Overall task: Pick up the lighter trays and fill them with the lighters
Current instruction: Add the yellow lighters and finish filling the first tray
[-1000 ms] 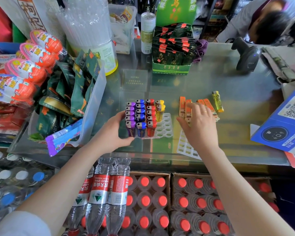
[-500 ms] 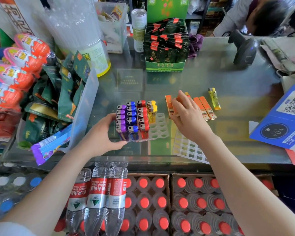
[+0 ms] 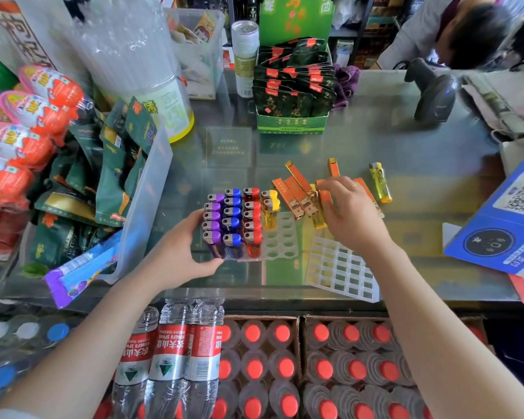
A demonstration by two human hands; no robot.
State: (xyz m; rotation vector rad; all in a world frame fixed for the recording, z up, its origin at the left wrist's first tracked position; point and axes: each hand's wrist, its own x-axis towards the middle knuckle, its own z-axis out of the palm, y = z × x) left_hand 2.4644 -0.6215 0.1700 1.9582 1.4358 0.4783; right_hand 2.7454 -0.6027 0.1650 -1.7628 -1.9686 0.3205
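Note:
A clear lighter tray point(image 3: 280, 243) stands on the glass counter, holding rows of purple, blue, red and yellow lighters point(image 3: 233, 220); its right-hand holes are bare. My left hand point(image 3: 176, 255) grips the tray's left side. A second, white grid tray point(image 3: 342, 269) lies flat to the right with nothing in it. Several orange lighters point(image 3: 295, 196) lie loose beyond it, and a yellow lighter point(image 3: 381, 182) lies further right. My right hand point(image 3: 350, 213) is over the orange lighters, its fingers closing on an orange lighter point(image 3: 325, 196), with a yellow lighter point(image 3: 317, 217) beside it.
A clear bin of green snack packets point(image 3: 124, 176) stands left of the tray. A green display box point(image 3: 291, 122) sits at the back, a barcode scanner point(image 3: 433, 92) back right, a blue QR stand point(image 3: 508, 219) at right. Water bottles point(image 3: 170, 358) fill boxes below the counter edge. A person leans in at the far right.
My right hand has moved right from the left orange lighters onto those further right, and the lighters have been pushed apart. My left hand stays on the tray.

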